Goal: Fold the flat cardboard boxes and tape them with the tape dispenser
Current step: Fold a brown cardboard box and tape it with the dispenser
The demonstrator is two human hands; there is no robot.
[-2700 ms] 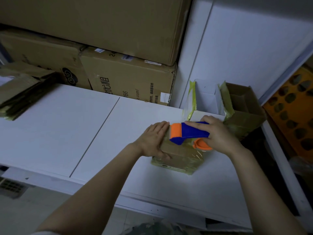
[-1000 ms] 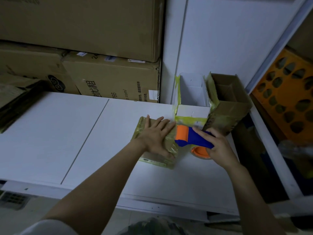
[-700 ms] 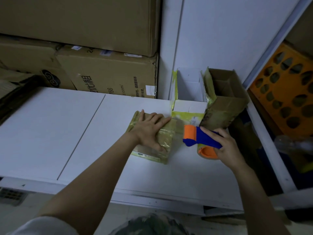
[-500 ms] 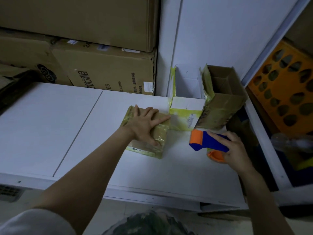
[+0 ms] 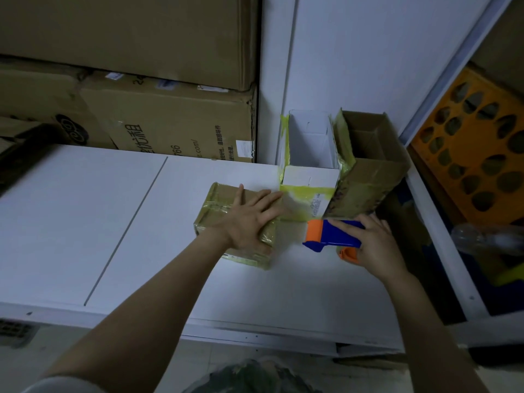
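A small brown cardboard box [image 5: 224, 202], wrapped in yellowish tape, lies on the white table [image 5: 85, 211]. My left hand [image 5: 249, 219] presses flat on its top with fingers spread. To its right my right hand [image 5: 374, 245] grips the blue and orange tape dispenser [image 5: 329, 236], held just above the table, a short gap from the box. A faint strip of clear tape seems to run from the box toward the dispenser.
Two open taped boxes stand behind: a white one [image 5: 309, 154] and a brown one [image 5: 371, 165], at the wall. Large cartons [image 5: 170, 120] are stacked at the back left. An orange perforated crate [image 5: 479, 154] sits at the right beyond the table's edge.
My right hand has drawn the dispenser off the box and away to the right. My left hand has stayed flat on the box, which has shifted a little leftward from the open boxes.
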